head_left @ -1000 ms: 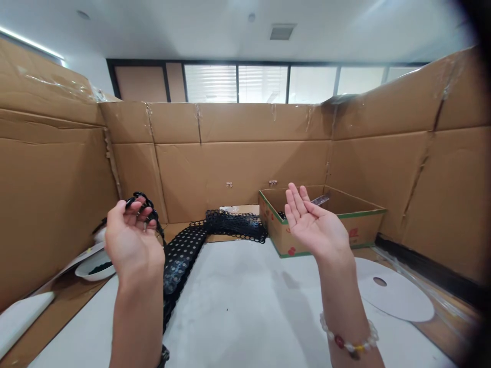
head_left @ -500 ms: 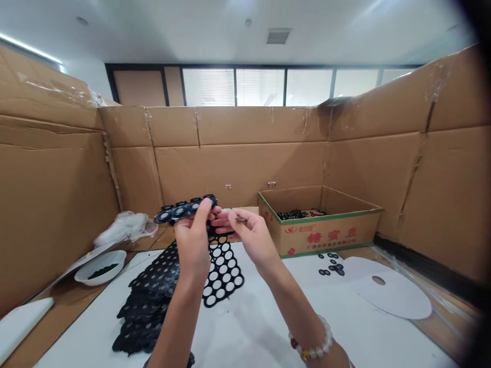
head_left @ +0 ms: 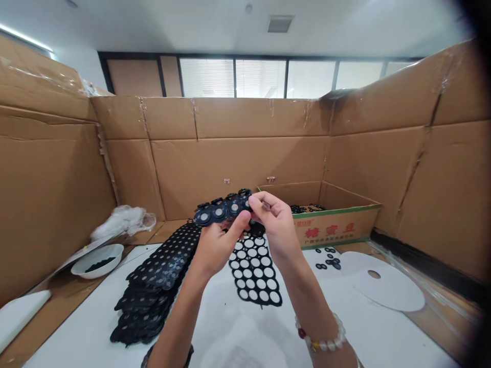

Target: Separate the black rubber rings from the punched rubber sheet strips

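A black sheet of joined round pieces [head_left: 220, 210] with pale centres is held up in front of me, bent over near its top. My left hand [head_left: 219, 248] grips it from below, thumb pressed on its front. At its right end, the thumb and fingers of my right hand [head_left: 279, 230] are pinched together on the edge of the sheet. Below the hands hangs a black lattice [head_left: 256, 273] with rows of open round holes; the hands hide how it joins the upper part. Left of them lies a stack of black dotted sheets [head_left: 153, 276].
Behind my right hand stands a cardboard box [head_left: 337, 225] with black pieces inside. Several small black rings [head_left: 330, 259] lie beside a white disc [head_left: 387, 281]. At left are a white bowl [head_left: 115, 263] and a clear plastic bag [head_left: 125, 223]. Cardboard walls [head_left: 238, 158] surround the table.
The held sheet and my left hand have moved right. My right hand, apart from the sheet's top before, now touches its right end. The hanging lattice has shifted right too.
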`<state>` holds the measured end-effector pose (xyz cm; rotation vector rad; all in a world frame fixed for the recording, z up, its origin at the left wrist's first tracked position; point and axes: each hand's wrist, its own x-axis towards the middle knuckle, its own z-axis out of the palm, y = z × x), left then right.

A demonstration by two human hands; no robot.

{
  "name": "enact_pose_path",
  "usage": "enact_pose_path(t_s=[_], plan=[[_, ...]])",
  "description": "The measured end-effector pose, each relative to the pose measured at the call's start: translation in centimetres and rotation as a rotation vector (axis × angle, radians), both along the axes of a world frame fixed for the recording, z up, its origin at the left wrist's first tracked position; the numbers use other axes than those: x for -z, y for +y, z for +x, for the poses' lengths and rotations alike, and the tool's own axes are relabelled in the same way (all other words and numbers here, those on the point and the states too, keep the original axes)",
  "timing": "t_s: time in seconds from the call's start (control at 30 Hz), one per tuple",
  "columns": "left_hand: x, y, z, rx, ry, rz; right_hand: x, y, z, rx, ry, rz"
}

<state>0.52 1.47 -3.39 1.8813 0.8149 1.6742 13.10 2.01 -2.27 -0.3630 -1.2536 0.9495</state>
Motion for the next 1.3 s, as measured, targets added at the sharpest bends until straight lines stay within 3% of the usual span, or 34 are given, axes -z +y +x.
enact_pose_path(t_s=[0.2,0.43,0.6,0.7,0.8,0.97,1.13,1.3], plan=[[1.0,1.7,-0.7,0.349,0.008,-0.023,-0.2,-0.2,1.8,0.082,0.026,0.067],[-0.3,-0.7,0.9,0.479,-0.092,-0.106,-0.2,-0.2,2.1,0.015,-0.013,0.079],[-1.2,-2.3,1.5,0.430,-0.250,-0.307,0.1,-0.3,1.9,0.123,-0.119,0.166],[-1.2,-2.3,1.5,0.365,-0.222,-0.261,0.2,-0.5,2.0,0.118,-0.190,0.209],[-1.2,-2.3,1.5,0.126,-0.139,-0.149,0.0,-0.6,2.4,0.172,-0.229,0.170],[-1.4,-3.7,1.5,-0.249,-0.133,-0.003,-0.7,-1.8,4.3,0.581,-0.037,0.066],[-1.9,-5.3,1.0,-0.339,-0.145,0.021,-1.0,-4.8,4.5,0.695,0.049,0.406],[-2.4,-5.8,0.7,-0.284,-0.078,0.073,0.1,-6.3,2.4,0.583,-0.017,0.633]])
